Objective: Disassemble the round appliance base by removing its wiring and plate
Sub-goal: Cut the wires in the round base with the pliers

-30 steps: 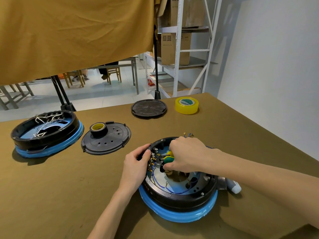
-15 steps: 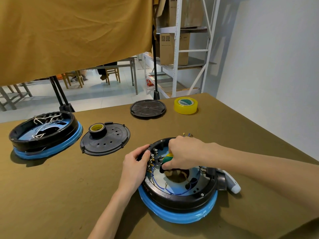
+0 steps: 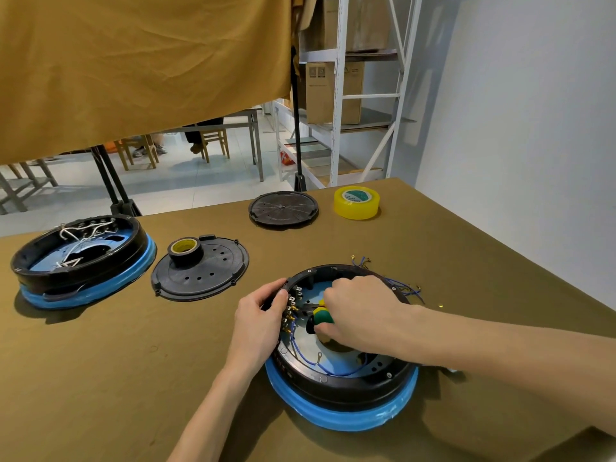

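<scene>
A round appliance base (image 3: 340, 391), black with a blue lower ring, lies open in front of me. Inside it run blue wires (image 3: 313, 360) and a row of brass terminals (image 3: 290, 311) along the left wall. My left hand (image 3: 260, 325) grips the base's left rim beside the terminals. My right hand (image 3: 358, 311) reaches into the base and is closed on a tool with a green and yellow handle (image 3: 321, 315), its dark tip pointing at the terminals. Several loose cut wires (image 3: 405, 290) lie past the far right rim.
A second round base (image 3: 80, 261) with white wires stands far left. A black plate (image 3: 200, 268) carries a black tape roll (image 3: 185, 250). Another black plate (image 3: 283, 208) and a yellow tape roll (image 3: 356, 202) lie at the back. The table's right edge is near.
The right hand with the tool has shifted slightly inside the base, toward the terminals. The left hand stays on the rim. The white object right of the base is now hidden behind my forearm.
</scene>
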`<move>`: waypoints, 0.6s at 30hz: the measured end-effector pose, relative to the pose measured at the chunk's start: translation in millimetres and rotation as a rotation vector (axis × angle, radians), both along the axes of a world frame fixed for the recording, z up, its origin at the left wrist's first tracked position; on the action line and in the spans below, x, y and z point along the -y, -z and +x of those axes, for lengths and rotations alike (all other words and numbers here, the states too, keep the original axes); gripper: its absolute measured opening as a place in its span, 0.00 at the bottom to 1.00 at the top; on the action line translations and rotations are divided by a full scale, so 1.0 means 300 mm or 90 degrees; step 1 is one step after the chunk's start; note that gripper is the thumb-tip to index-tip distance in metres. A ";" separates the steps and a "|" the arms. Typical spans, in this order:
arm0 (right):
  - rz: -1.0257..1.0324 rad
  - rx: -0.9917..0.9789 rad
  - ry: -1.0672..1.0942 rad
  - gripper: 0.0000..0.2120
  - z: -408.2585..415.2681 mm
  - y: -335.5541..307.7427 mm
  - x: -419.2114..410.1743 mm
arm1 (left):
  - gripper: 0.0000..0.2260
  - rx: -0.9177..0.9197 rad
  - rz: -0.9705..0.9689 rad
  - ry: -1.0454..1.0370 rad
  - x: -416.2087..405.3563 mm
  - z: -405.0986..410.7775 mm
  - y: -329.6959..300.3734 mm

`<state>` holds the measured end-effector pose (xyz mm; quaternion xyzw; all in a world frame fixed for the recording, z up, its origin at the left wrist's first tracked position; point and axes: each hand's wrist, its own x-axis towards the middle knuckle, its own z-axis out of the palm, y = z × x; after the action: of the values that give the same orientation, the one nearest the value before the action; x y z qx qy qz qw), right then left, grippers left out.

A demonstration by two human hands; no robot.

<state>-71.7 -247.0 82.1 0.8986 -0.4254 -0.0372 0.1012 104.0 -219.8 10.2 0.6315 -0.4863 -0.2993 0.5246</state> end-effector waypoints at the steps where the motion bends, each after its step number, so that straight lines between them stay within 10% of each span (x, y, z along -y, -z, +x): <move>1: 0.016 0.010 0.012 0.22 -0.008 -0.005 0.003 | 0.14 0.001 -0.001 0.000 -0.001 -0.001 -0.001; 18: 0.038 0.050 0.025 0.21 -0.009 0.018 -0.007 | 0.15 -0.001 0.000 0.003 0.003 -0.003 0.007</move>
<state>-74.3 -245.0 76.7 0.8934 -0.4453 -0.0170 0.0566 103.2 -220.8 8.0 0.6300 -0.4876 -0.3006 0.5244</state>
